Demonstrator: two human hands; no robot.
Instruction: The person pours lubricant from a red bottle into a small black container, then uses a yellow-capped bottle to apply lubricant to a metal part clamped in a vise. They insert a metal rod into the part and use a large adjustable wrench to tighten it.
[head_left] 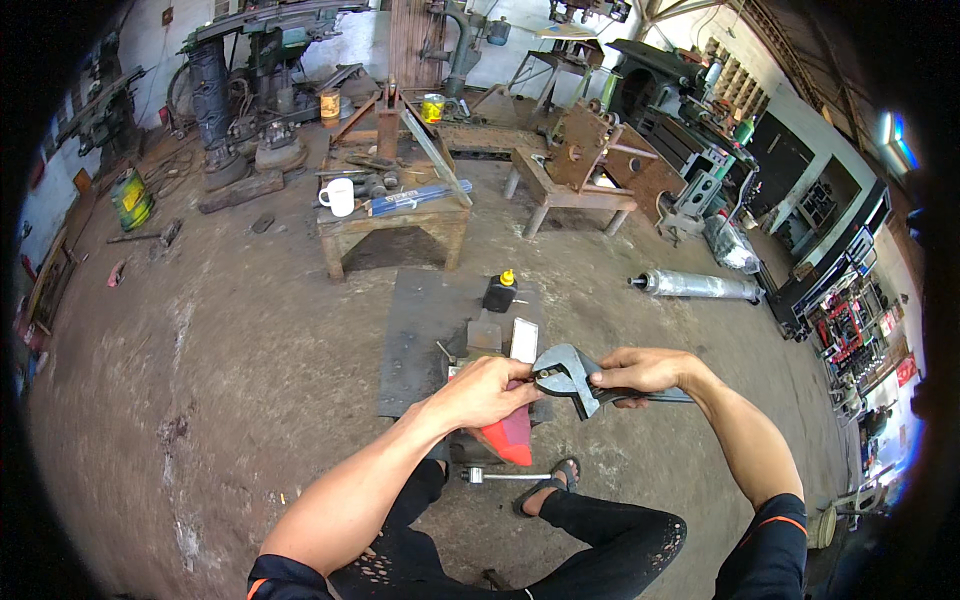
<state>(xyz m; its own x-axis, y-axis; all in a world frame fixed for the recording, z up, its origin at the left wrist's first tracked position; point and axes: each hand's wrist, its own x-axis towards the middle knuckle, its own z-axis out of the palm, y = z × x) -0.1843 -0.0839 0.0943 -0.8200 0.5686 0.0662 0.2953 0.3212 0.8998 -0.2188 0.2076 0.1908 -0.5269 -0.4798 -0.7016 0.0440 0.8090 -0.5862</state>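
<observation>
My right hand (640,372) is closed round a large adjustable wrench (568,372), just behind its head. The wrench's jaws face left, toward my other hand, and a small round end shows between them. My left hand (480,390) has its fingers curled over a red piece that looks like a rag (510,436), its fingertips right beside the jaws. What else lies under those fingers is hidden. Just beyond are a grey metal block (485,335) and a white-edged flat rectangle (524,340). A black bottle with a yellow cap (500,291) stands farther off.
A dark metal plate (415,330) lies beneath the work. By my foot is a silver bar-handled tool (510,477). Ahead stands a low bench (395,225) bearing a white mug (338,197). A metal cylinder (695,285) lies on the floor at right, near a rusty table (575,195).
</observation>
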